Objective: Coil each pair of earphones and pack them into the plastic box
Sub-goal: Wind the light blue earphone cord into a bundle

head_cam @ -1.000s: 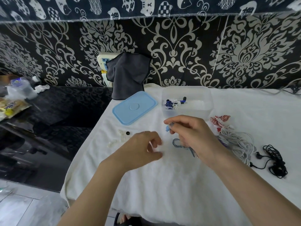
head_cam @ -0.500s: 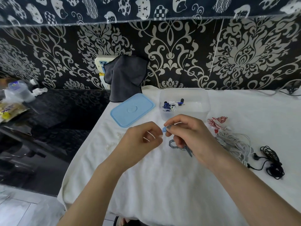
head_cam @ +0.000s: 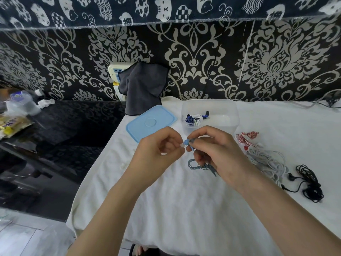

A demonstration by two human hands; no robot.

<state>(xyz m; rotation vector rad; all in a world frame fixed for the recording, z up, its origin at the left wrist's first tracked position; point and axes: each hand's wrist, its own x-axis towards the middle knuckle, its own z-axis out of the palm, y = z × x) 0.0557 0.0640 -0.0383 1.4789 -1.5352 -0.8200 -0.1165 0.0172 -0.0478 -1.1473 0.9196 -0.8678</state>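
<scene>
Pale-blue lid (head_cam: 151, 122), black-and-silver damask wall (head_cam: 203, 58)

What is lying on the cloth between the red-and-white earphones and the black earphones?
In the head view, a loose tangle of white earphones lies between the red-and-white earphones and the black earphones on the white cloth.

We see bare white cloth (head_cam: 184, 209) open before us | plastic box (head_cam: 228, 115) open-topped beyond our hands, blue lid (head_cam: 151, 122) beside it | red, white and black earphones (head_cam: 311, 183) crowd the right | wall closes the back.
</scene>
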